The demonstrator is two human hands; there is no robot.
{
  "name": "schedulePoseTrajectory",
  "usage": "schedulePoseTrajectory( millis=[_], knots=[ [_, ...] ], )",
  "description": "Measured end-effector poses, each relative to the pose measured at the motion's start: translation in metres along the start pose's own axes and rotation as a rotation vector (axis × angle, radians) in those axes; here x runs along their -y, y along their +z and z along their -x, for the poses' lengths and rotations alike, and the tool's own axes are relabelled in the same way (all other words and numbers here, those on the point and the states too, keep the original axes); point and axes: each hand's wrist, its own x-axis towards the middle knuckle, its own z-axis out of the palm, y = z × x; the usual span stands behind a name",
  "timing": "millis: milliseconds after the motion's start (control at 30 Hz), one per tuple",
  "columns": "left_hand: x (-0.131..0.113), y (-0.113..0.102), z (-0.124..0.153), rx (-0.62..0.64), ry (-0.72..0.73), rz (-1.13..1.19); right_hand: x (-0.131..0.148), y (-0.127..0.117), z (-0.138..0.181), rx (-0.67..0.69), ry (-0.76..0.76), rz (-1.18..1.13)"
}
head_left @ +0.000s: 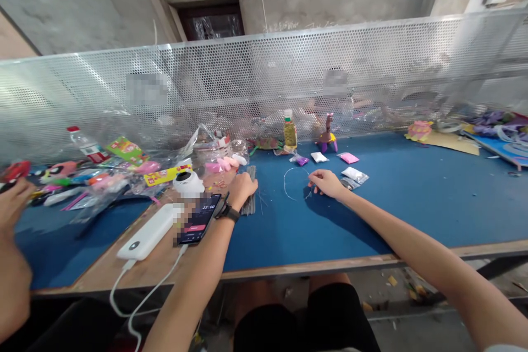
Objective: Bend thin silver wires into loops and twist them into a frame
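Note:
My right hand (324,182) is closed in a pinch on a thin wire bent into a loop (284,181), which stands out to the left over the blue mat. My left hand (243,190) has its fingers curled down at a bundle of straight, thin grey wires (248,206). Whether it grips one of them is hidden. A few loose wires (260,198) lie just right of the bundle. Close to my right hand are small packets: a white packet (355,175), a pink packet (348,158), another white packet (319,157) and a purple packet (301,160).
A phone (202,220), a white power bank (150,231) with cables and a white camera (188,182) lie left of my wrist. Behind stand a bottle of yellow liquid (290,132) and a clay animal figure (328,136). Another person's hand (14,198) is at far left. A perforated metal screen (247,82) borders the table.

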Motion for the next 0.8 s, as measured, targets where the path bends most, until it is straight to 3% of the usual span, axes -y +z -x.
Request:
schedulePoseTrajectory(
  millis=[233,567,667,800],
  knots=[
    [-0.011,0.000,0.002,0.051,-0.012,-0.152,0.000,0.003,0.001,0.024,-0.022,0.155],
    [-0.012,0.001,0.000,0.013,0.019,-0.127,0.005,-0.001,0.003,-0.020,-0.055,0.195],
    [-0.018,-0.001,0.001,-0.100,0.055,-0.070,0.007,-0.002,0.004,-0.053,-0.039,0.194],
    [-0.026,-0.013,0.004,-0.425,0.098,0.129,0.008,0.000,0.003,-0.089,-0.025,0.129]
  ],
)
